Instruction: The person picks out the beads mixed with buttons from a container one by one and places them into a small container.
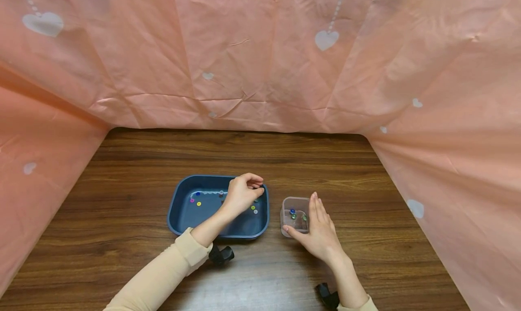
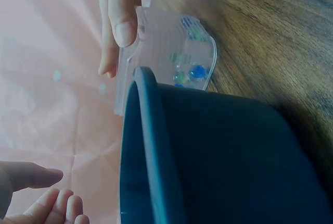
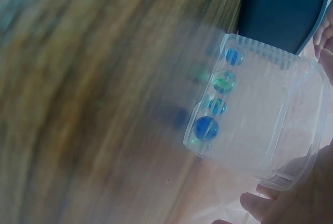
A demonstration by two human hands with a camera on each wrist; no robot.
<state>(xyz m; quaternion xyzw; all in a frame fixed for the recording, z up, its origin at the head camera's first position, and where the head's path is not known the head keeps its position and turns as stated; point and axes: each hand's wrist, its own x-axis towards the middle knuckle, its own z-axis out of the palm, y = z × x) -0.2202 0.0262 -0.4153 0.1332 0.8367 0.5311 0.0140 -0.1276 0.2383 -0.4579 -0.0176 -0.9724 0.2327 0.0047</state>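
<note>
My left hand [image 1: 241,194] is above the right side of a blue tray [image 1: 174,211], fingers loosely curled and thumb apart from them. Nothing shows between thumb and fingertips [image 2: 70,206] in the left wrist view. My right hand [image 1: 323,232] rests against a small clear plastic box [image 1: 286,201]. Its fingers lie straight along the right wall, while the thumb reaches across the near side. Inside the box sit several blue and green glass marbles [image 3: 206,128]. Scattered over the tray's floor are small round colored pieces, including a yellow one [image 1: 198,204] and a pink one [image 1: 192,200].
Both containers stand side by side on a brown wood-grain table [image 1: 325,166], with a narrow gap between them. Pink cloth [image 1: 260,53] with white hearts surrounds the table at the back and sides. A black wrist mount [image 1: 221,255] sticks out beside the left cuff.
</note>
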